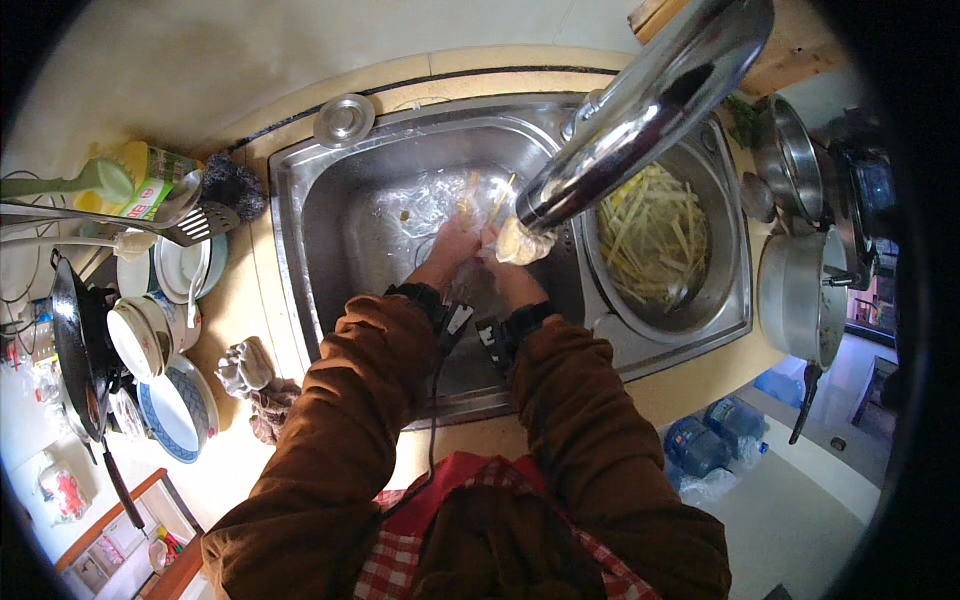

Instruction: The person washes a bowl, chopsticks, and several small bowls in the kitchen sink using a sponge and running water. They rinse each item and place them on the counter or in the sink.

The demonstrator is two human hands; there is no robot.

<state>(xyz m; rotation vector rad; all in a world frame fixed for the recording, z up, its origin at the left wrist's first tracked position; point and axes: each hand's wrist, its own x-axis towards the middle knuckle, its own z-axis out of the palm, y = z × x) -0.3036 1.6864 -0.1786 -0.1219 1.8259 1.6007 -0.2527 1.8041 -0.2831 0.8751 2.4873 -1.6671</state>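
Both of my hands are close together, low in the large steel basin (pixel 341 225), below the tap outlet. Thin yellowish strips (pixel 472 187) stick out past my fingers. Splashing water blurs them, so their exact kind is unclear. My left hand (pixel 452 246) has its fingers curled around the strips. Beside it, my right hand (pixel 517 283) is partly covered by the tap, and its grip is hidden. A chrome tap (pixel 630 120), with pale cloth or sponge-like wrapping (pixel 525 244) at its mouth, reaches over my hands. In the round right basin, pale green and yellow vegetable strips (pixel 652 232) lie in water.
On the left are stacked bowls (pixel 139 337), a black wok (pixel 79 345), a slotted turner (pixel 199 223) and a crumpled cloth (pixel 274 409). A drain strainer (pixel 344 121) sits on the rear rim. Right of the sink stands a saucepan (pixel 799 296), with large water bottles (pixel 697 446) below.
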